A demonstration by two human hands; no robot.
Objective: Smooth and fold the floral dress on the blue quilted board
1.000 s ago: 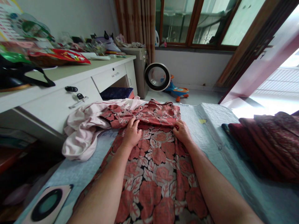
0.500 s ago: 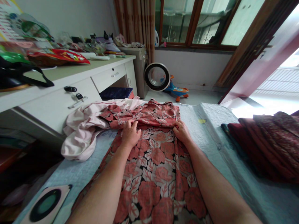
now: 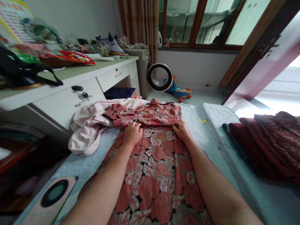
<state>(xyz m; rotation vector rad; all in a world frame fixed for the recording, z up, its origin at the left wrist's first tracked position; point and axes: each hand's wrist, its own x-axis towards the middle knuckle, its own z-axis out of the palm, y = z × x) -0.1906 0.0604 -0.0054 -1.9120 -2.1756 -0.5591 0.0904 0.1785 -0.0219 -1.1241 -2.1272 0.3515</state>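
A red, grey and black floral dress (image 3: 156, 170) lies stretched over a light blue quilted bed cover (image 3: 206, 134). Its far part is gathered into a fold across the width, with a sleeve spread to the left. My left hand (image 3: 133, 134) rests at the left of this fold, fingers curled on the fabric. At the fold's right end, my right hand (image 3: 181, 129) pinches the cloth between thumb and fingers. Beneath the dress's far left side lies a crumpled pale pink garment (image 3: 84, 142).
Folded dark red clothes (image 3: 264, 147) are stacked at the right. A pale phone-like box with a dark ring (image 3: 52, 197) lies at the lower left. Beyond stand a cluttered white desk (image 3: 63, 97), a washing machine with its round door (image 3: 160, 77) ajar, and a blue ride-on toy (image 3: 179, 90).
The view has shifted slightly to the left. Both hands stay at the fold, and the fingers of my left hand sit a little lower on its edge.
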